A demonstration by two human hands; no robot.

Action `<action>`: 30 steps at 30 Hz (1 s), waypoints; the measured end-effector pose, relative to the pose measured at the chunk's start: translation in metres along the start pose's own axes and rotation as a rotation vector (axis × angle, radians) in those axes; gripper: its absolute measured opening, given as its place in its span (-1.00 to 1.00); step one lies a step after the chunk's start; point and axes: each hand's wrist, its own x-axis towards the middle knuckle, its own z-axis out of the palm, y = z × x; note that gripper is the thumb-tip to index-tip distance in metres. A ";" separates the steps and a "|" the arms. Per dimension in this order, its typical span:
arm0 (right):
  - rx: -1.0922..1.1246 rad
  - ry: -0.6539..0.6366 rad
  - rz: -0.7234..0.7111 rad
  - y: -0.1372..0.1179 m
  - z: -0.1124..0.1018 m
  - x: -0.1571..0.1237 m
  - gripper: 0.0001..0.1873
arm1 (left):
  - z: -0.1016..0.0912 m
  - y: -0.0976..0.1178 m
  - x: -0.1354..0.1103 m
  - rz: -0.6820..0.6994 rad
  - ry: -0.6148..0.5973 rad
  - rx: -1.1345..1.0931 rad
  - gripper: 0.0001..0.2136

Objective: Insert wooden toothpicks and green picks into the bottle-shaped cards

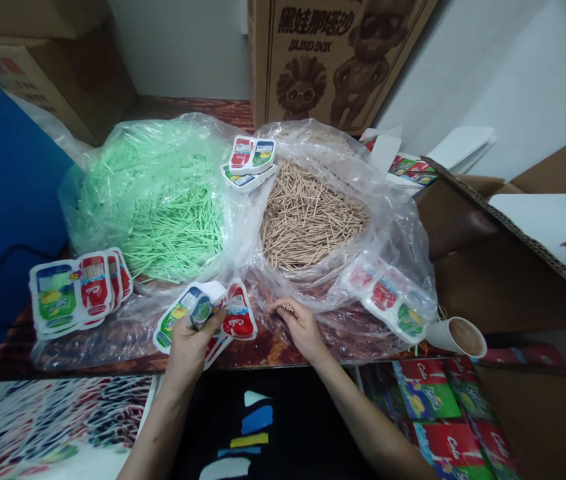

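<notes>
My left hand (193, 337) is closed around a printed drink-shaped packet (201, 309) with a green and blue front, its mouth facing up. A red Cola-printed card (239, 313) fans out beside those fingers. Another green and yellow card (177, 313) lies behind the same hand. In my right hand (303, 327) a small bundle of tan sticks (287, 307) is gripped, with the stick ends showing at the fingertips. This hand is just in front of the pile of tan sticks (313, 213) in an opened clear bag (393, 220). Left of that pile, green sticks (177, 227) fill another clear bag.
Stacked printed cards (57, 297) lie at the left, more cards (253, 157) between the bags, and others (383, 293) under plastic at the right. A paper cup (457, 337) lies tipped by the table's right edge. Cardboard boxes (333, 67) stand behind; an open carton (483, 253) is at right.
</notes>
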 end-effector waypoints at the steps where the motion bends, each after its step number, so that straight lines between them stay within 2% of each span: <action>1: -0.002 0.000 -0.001 0.000 0.000 0.000 -0.81 | -0.001 0.000 0.000 -0.009 -0.013 0.006 -0.74; 15: 0.000 0.005 0.023 -0.002 0.002 -0.001 -0.79 | 0.003 0.000 -0.003 -0.044 -0.167 0.082 -0.78; 22: 0.051 0.021 0.067 -0.005 0.002 -0.001 -0.82 | 0.002 -0.001 -0.006 0.023 -0.247 0.260 -0.81; 24: 0.159 0.053 0.106 -0.015 0.000 0.002 -0.84 | 0.002 0.000 -0.008 0.043 -0.280 0.284 -0.85; 27: 0.471 0.091 0.155 -0.045 -0.004 0.014 -0.87 | 0.004 0.002 -0.009 0.048 -0.303 0.305 -0.87; 30: 0.773 -0.015 0.168 -0.080 -0.007 0.033 -0.86 | 0.009 0.005 -0.010 0.049 -0.323 0.327 -0.85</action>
